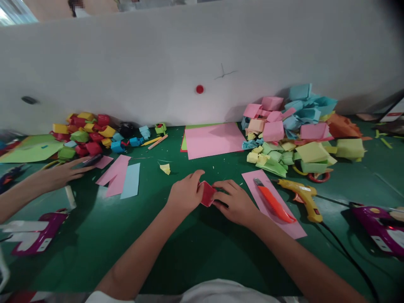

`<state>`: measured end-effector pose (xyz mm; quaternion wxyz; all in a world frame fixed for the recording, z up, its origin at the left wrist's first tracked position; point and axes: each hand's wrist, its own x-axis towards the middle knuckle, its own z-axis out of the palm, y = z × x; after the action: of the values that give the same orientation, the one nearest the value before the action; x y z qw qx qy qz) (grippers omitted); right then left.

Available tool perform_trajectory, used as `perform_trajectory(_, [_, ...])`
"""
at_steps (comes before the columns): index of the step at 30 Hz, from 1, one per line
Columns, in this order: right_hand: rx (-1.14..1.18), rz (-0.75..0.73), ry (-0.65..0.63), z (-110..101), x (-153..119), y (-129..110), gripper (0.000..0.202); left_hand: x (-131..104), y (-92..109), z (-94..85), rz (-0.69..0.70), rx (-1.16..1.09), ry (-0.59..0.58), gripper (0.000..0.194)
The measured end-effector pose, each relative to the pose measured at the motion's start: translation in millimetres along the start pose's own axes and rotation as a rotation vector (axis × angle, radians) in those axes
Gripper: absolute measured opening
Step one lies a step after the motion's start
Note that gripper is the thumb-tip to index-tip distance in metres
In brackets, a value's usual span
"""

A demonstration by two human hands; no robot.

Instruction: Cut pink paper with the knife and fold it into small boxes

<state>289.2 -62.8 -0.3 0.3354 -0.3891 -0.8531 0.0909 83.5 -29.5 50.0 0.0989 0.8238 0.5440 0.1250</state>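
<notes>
Between my two hands, over the green table (195, 252), is a small red folded paper box (207, 193). The fingers of my left hand (186, 191) close round its left side. My right hand (235, 201) grips its right side with bent fingers. A pink sheet (290, 229) lies to the right of my hands, with an orange cutter (274, 202) on it. Further right is a yellow glue gun (304, 195). A small yellow paper scrap (165, 168) lies beyond my left hand.
Pink sheets (214, 141) lie by the grey partition (158, 63). Heaps of folded paper stand at back right (284, 130) and back left (88, 132). Another person's hand (63, 172) reaches in at left, near pink and blue strips (130, 181). Purple devices (375, 227) flank both sides.
</notes>
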Motion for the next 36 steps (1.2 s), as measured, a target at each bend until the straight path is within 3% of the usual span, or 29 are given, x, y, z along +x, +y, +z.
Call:
perform_trajectory(2, [-0.01, -0.003, 0.006, -0.1, -0.1, -5.6, 0.015, 6.6, 6.2, -2.5, -0.04, 0.068, -0.044, 0.018])
perform_trajectory(10, [0.028, 0.037, 0.022, -4.7, -1.1, -12.3, 0.017, 15.7, 15.3, 1.9, -0.125, 0.189, -0.139, 0.023])
perform_trajectory(15, [0.069, -0.032, -0.032, -2.6, 1.1, -17.6, 0.017, 27.5, 12.3, -1.5, -0.058, 0.146, -0.231, 0.027])
perform_trajectory(21, [0.173, -0.039, -0.047, -11.8, 1.5, -15.6, 0.022, 33.4, 16.6, -1.3, 0.151, 0.017, -0.269, 0.019])
perform_trajectory(23, [0.316, 0.038, -0.041, -14.3, -0.5, -12.4, 0.02, 33.0, 15.8, 1.0, 0.189, -0.016, -0.248, 0.021])
perform_trajectory(26, [0.662, 0.335, 0.119, -12.1, -3.9, -6.0, 0.01, 34.1, 12.8, 4.6, 0.195, -0.062, -0.177, 0.024])
perform_trajectory(29, [0.847, 0.548, 0.273, -3.9, -5.0, 0.6, 0.024, 35.5, 13.2, 7.4, 0.158, -0.121, -0.072, 0.024])
perform_trajectory(36, [1.256, 0.764, 0.147, -0.8, 1.1, -2.5, 0.039, 31.1, 23.5, 10.7, 0.18, -0.323, 0.062, 0.046])
